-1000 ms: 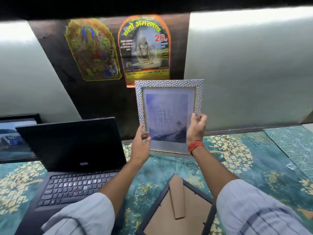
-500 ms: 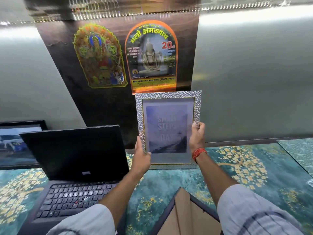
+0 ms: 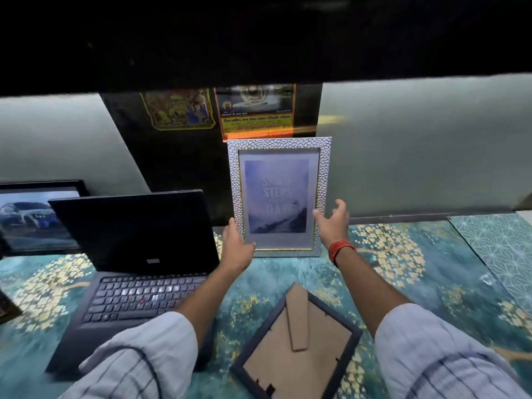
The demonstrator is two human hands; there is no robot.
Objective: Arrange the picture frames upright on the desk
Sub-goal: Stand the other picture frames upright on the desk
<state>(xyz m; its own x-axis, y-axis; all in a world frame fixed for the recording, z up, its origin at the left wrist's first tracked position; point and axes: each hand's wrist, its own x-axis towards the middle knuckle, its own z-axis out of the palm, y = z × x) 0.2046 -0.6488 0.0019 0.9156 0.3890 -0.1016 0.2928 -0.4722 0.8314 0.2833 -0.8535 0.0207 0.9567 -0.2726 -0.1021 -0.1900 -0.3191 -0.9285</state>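
A silver textured picture frame (image 3: 278,145) with a bluish print stands upright on the desk, its base on the teal floral mat (image 3: 403,272) and its back near the wall. My left hand (image 3: 236,249) holds its lower left corner, thumb on the front. My right hand (image 3: 334,223) is at the frame's right edge with fingers spread, only the thumb tip at the border. A dark frame (image 3: 296,344) lies face down in front of me, its cardboard back and stand showing. A black frame with a car picture (image 3: 37,217) stands at the far left.
An open black laptop (image 3: 138,254) sits left of the silver frame. Part of another frame (image 3: 5,308) shows at the left edge. A geometric-patterned mat (image 3: 503,249) lies at the right. A dark overhang (image 3: 259,38) hangs low above, with posters (image 3: 256,113) on the wall behind.
The silver frame came down from the air and now rests on the desk by the wall. My right hand has let go and spread its fingers; my left hand stays on the frame.
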